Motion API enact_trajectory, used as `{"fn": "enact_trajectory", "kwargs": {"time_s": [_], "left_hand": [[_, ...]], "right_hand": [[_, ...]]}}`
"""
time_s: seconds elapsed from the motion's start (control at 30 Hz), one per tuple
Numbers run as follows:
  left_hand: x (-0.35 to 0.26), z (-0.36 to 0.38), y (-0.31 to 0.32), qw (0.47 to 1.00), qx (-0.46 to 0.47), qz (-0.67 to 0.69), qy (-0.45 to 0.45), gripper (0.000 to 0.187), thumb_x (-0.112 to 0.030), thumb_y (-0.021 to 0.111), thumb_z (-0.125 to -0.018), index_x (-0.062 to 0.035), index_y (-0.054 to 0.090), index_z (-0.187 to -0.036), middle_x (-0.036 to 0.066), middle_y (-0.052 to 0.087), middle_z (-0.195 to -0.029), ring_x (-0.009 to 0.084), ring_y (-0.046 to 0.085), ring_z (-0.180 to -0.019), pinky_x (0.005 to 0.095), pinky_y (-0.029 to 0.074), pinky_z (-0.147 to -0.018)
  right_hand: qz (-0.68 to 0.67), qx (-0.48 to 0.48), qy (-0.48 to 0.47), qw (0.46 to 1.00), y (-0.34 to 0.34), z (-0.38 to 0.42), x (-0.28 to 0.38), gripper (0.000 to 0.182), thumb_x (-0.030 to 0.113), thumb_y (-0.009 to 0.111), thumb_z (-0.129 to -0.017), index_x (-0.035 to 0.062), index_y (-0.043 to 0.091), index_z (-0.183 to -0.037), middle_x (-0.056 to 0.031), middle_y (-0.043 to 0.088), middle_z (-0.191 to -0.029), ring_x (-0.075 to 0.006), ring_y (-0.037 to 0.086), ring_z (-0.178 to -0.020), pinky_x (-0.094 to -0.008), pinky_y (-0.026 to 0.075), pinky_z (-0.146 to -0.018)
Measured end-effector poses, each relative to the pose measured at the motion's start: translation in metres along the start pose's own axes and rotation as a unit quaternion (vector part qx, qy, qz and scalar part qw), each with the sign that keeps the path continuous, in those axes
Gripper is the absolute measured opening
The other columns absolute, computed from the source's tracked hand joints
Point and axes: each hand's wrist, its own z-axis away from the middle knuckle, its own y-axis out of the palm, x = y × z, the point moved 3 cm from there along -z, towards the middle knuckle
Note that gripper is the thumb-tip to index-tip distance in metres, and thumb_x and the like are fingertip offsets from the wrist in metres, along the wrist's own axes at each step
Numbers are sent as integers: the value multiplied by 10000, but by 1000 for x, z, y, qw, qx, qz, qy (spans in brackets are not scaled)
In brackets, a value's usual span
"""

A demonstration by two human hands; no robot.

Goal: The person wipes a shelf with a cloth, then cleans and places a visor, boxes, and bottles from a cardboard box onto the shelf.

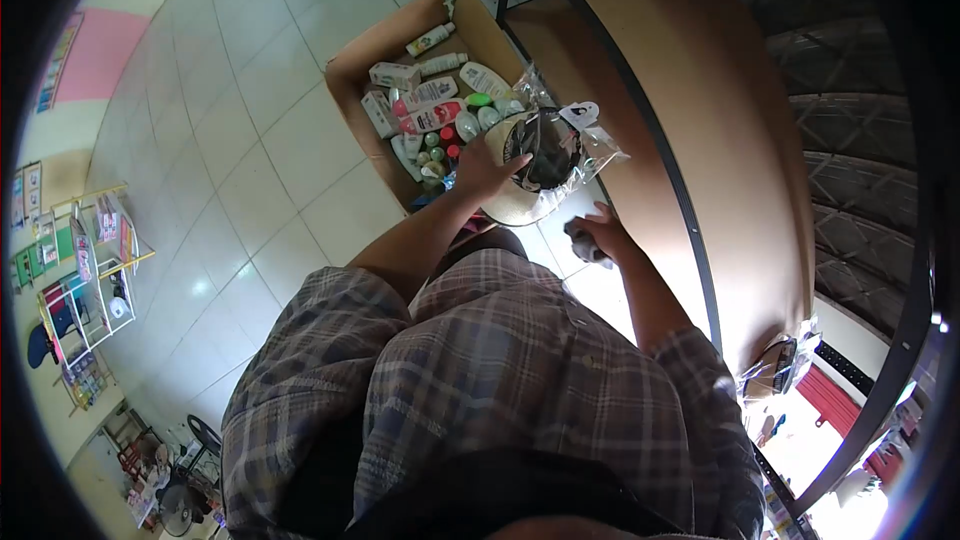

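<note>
My left hand [482,172] grips the near left side of a round, pale item with a dark middle in clear plastic wrap [515,202]; it looks like a packaged cap or hat, but I cannot be sure. A white hang tag [580,115] sticks out at its top right. Lower and to the right, my right hand [606,232] is closed around a bunched grey cloth [588,244], apart from the wrapped item. Just beyond my left hand stands an open cardboard box [352,90] of bottles, partly covered by the wrapped item.
Lotion-type bottles [436,116] and small cartons fill the box on the tiled floor [250,190]. A brown shelf with a dark metal edge [650,150] runs along my right. Another plastic-wrapped item [770,368] sits at its near end. A wire display rack [115,260] stands far left.
</note>
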Motion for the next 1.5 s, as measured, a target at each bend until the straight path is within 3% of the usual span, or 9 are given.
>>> {"fn": "enact_trajectory", "kwargs": {"time_s": [0.07, 0.23, 0.47, 0.53, 0.9, 1.1, 1.33, 1.4, 1.5], "left_hand": [[-4, 4, 8, 1000, -18, 9, 2, 752, -506, 745, -734, 25, 513, -1214, 253, 579, -1136, 426, 549, -1077, 470, 453, -930], [-22, 20, 7, 998, 42, 10, -43, 543, -341, 746, -707, 13, 546, -1066, 234, 602, -1085, 402, 580, -1048, 469, 479, -886], [-62, 72, 39, 994, -27, -30, 100, 561, -261, 748, -696, 40, 507, -1104, 243, 591, -1032, 408, 593, -960, 466, 483, -841], [-85, 84, 49, 995, 83, -5, 59, 586, -268, 745, -701, 42, 484, -1124, 246, 573, -1059, 410, 579, -983, 464, 475, -857], [-43, 119, 232, 914, 392, -60, -84, 596, -284, 655, -821, -12, 437, -1305, 253, 535, -1245, 368, 535, -1153, 412, 423, -988], [13, 122, 298, 922, 380, 34, -65, 339, -152, 575, -853, -95, 596, -1187, 167, 655, -1105, 279, 620, -1058, 378, 472, -903], [1, 111, 240, 846, 527, -67, -58, 431, -352, 592, -840, -171, 598, -1231, 100, 667, -1110, 250, 645, -981, 371, 513, -813], [-21, 115, 205, 786, 497, 136, -342, 613, -612, 512, -858, -203, 536, -1314, 47, 589, -1242, 301, 616, -1031, 494, 514, -783], [-85, 106, 124, 759, 501, 231, -347, 1011, -825, 519, -719, -89, 415, -1404, 160, 471, -1364, 362, 515, -1185, 507, 532, -819]], "right_hand": [[-44, 39, 13, 998, 20, -25, -6, 1094, 407, 781, -766, 56, 57, -1506, -231, 377, -1457, -328, 449, -1285, -392, 428, -1005], [-232, 104, 48, 966, 50, -15, 31, 1039, 365, 731, -835, 41, 11, -1511, -180, 564, -1256, -248, 632, -980, -360, 532, -779], [-249, -11, 53, 967, 17, 46, 0, 1046, 375, 737, -816, 1, 47, -1508, -194, 545, -1276, -244, 594, -1066, -376, 489, -871], [-269, -29, 87, 959, 1, 70, -13, 1072, 386, 757, -791, 0, 61, -1509, -192, 533, -1298, -246, 585, -1079, -377, 472, -895], [-387, 10, 227, 894, -15, 56, -168, 354, 426, 584, -919, 93, 574, -1040, -57, 645, -831, -191, 628, -640, -367, 556, -589], [-365, 33, 173, 914, 11, 31, -160, 638, 244, 534, -980, 171, 188, -1512, -120, 641, -1115, -204, 658, -788, -369, 565, -653], [-261, -31, 111, 959, 18, 12, -136, 353, 257, 608, -915, 86, 579, -1222, -94, 660, -980, -200, 656, -794, -371, 566, -666], [-367, -78, 118, 919, 20, 2, -139, 336, 282, 599, -914, 80, 599, -1182, -82, 661, -987, -203, 656, -822, -376, 560, -732], [-565, 26, 59, 822, 29, 31, -69, 395, 364, 502, -970, 54, 555, -1209, -89, 638, -1119, -242, 619, -1018, -399, 491, -918]]}}
